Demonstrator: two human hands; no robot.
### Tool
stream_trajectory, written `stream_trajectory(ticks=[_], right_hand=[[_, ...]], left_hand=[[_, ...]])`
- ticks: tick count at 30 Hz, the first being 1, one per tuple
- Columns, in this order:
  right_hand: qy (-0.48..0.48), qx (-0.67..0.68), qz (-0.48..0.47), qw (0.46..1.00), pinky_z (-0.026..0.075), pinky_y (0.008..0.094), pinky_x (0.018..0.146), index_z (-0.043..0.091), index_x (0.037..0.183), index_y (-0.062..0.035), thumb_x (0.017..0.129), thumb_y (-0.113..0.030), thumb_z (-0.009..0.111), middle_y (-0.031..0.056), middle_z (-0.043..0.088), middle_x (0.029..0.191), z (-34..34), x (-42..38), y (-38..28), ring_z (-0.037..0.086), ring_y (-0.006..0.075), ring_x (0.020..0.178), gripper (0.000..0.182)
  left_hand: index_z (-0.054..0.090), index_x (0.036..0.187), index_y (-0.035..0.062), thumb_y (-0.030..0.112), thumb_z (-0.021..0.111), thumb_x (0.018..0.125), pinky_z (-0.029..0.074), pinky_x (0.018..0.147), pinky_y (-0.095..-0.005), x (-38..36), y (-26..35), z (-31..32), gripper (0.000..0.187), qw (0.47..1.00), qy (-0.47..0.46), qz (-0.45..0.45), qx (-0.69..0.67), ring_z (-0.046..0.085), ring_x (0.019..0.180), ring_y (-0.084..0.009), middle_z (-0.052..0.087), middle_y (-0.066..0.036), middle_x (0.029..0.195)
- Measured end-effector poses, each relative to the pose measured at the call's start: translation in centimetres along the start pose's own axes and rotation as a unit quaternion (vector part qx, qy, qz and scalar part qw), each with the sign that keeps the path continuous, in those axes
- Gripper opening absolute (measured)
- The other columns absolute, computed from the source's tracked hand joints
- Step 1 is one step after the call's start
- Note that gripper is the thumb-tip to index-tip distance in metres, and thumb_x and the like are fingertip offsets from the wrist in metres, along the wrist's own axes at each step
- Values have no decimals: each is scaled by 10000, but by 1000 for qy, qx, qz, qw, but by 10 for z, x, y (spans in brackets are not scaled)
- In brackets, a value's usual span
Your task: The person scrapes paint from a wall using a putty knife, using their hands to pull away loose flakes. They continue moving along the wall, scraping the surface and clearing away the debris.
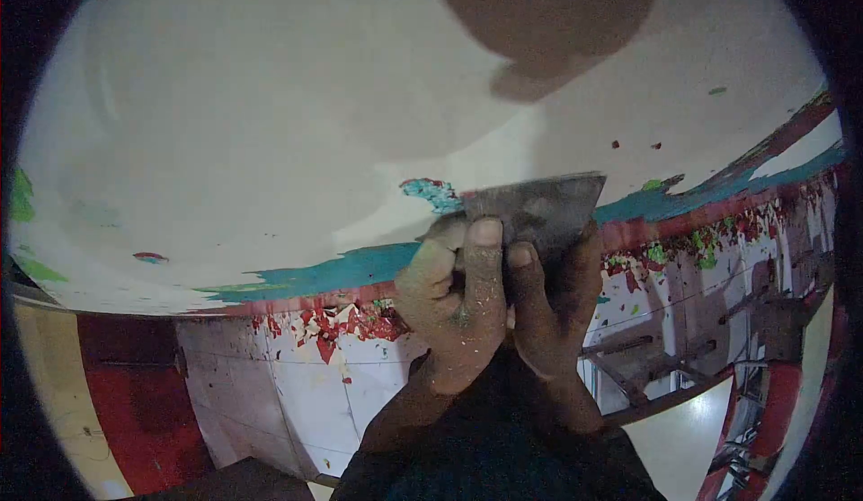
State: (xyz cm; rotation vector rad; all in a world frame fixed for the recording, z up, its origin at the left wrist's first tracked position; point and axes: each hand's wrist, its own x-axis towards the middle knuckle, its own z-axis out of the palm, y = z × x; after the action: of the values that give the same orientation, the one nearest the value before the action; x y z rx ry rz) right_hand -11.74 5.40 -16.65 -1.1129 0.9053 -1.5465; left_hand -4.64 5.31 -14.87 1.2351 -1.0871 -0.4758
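Observation:
A wide, flat metal scraper (553, 204) is pressed against or very near a white painted wall (225, 141), its broad edge upward. Both hands grip it from below with the thumbs on its near face. My left hand (454, 299) is closed on the scraper's left side, and pale flecks dot its skin. Closed on the right side is my right hand (557, 303). The scraper's handle is hidden by the hands. Just left of the blade, a ragged patch of teal and red paint (431, 194) shows through the white.
A teal and red band (337, 272) runs along the wall's lower edge. Red, white and green paint chips (333, 326) lie scattered on the pale floor covering (315, 402) below. At the right stand dark metal frames (638, 366). A red panel (139, 393) is at lower left.

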Motion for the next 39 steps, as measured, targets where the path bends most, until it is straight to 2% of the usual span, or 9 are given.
stream_trajectory(ticks=[3, 6, 11, 17, 20, 26, 29, 31, 39], right_hand=[[-13, 4, 22, 1000, 369, 294, 834, 384, 1130, 15, 846, -79, 521, 91, 485, 999, -7, 2, 3, 455, 161, 919, 328], [-9, -27, -6, 1000, 371, 291, 837, 371, 1144, 23, 847, -77, 519, 96, 491, 1007, -8, 1, 6, 458, 165, 927, 346], [20, -32, -29, 999, 418, 290, 747, 420, 1015, 13, 840, -99, 556, 97, 515, 901, -6, 5, 4, 495, 144, 830, 248], [10, -48, -37, 998, 418, 295, 748, 412, 1026, 13, 842, -80, 538, 110, 518, 921, -8, 5, 5, 497, 147, 835, 242], [-21, -22, -8, 1000, 374, 298, 828, 366, 1130, 13, 844, -76, 519, 101, 495, 1007, -8, 4, -2, 461, 168, 926, 336], [-28, -44, -17, 999, 374, 296, 817, 375, 1120, 11, 846, -90, 529, 95, 492, 996, -11, 4, 2, 458, 159, 910, 330], [0, -41, 54, 998, 373, 293, 814, 384, 1111, 8, 847, -94, 531, 92, 491, 986, -13, 0, 0, 457, 156, 904, 319], [-16, -38, 12, 999, 371, 296, 821, 389, 1104, 4, 850, -97, 528, 91, 490, 988, -10, 4, -1, 456, 158, 911, 307], [-2, -51, -36, 998, 432, 277, 712, 409, 1020, -1, 859, -132, 539, 90, 533, 889, -8, 2, 7, 511, 137, 805, 245]], left_hand=[[557, 693, -16, 116, 556, 843, 358, 466, -229, 1, -11, 3, 200, 1000, -10, 25, -10, 424, 515, -66, 509, -33, 565], [558, 697, -17, 119, 551, 844, 365, 466, -235, 1, 7, 6, 201, 998, 18, -48, -48, 438, 519, -68, 511, -34, 565], [542, 690, 24, 188, 520, 874, 308, 470, -207, -1, -3, 8, 247, 1000, 3, -13, -4, 396, 521, -48, 488, 19, 590], [532, 674, 24, 185, 524, 870, 297, 459, -209, -1, -3, 10, 253, 1000, 26, 8, -3, 384, 506, -48, 469, 21, 573], [539, 684, 15, 181, 525, 868, 303, 465, -207, -6, -7, 4, 248, 1000, 5, -6, -10, 392, 512, -51, 473, 16, 574], [568, 747, -8, 169, 509, 878, 335, 498, -209, -5, -4, 8, 228, 1000, 11, -1, -5, 428, 554, -62, 524, -9, 646], [572, 765, -11, 175, 508, 881, 347, 508, -213, -4, -3, 6, 228, 1000, -12, -6, 1, 442, 573, -67, 534, -15, 663], [573, 773, -12, 182, 508, 881, 352, 510, -216, -3, -12, 8, 231, 999, 12, 33, -5, 448, 579, -70, 536, -17, 662], [581, 781, 4, 189, 504, 885, 353, 496, -220, -7, -10, 5, 226, 1000, 0, -21, -9, 431, 558, -63, 528, -1, 643]])
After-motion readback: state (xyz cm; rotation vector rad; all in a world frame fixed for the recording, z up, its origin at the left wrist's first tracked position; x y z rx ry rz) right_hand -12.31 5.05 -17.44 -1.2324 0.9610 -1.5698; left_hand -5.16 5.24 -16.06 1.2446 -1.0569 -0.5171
